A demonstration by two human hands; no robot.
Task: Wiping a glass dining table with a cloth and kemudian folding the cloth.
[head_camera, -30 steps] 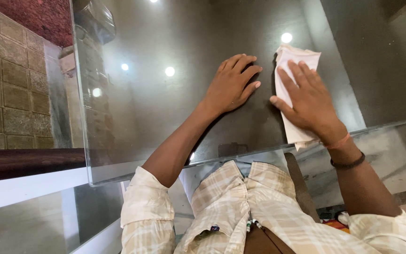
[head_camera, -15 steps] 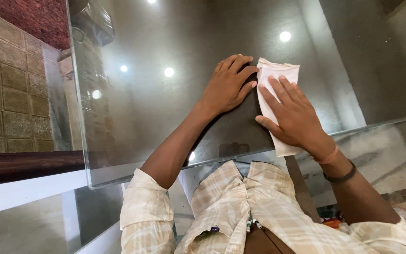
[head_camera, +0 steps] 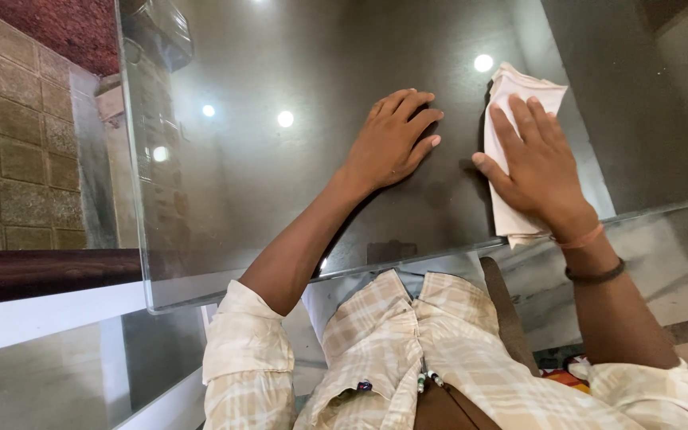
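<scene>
A dark glass tabletop (head_camera: 280, 183) fills the middle of the view and mirrors ceiling lights. My left hand (head_camera: 392, 139) lies flat on it, palm down, fingers together, holding nothing. To its right, my right hand (head_camera: 537, 163) presses flat on a folded white cloth (head_camera: 529, 86) that lies on the glass. The cloth sticks out beyond my fingertips and under my wrist near the table's front edge. The two hands are a short gap apart.
The glass edge (head_camera: 141, 239) runs down the left side and along the front. A tiled wall (head_camera: 17, 135) and a dark wooden ledge (head_camera: 41, 275) lie to the left. A pale stone floor (head_camera: 662, 263) shows at the right, below the table.
My right hand slid the cloth left until it met the left hand, then back right and slightly away from me. The left hand stayed in place.
</scene>
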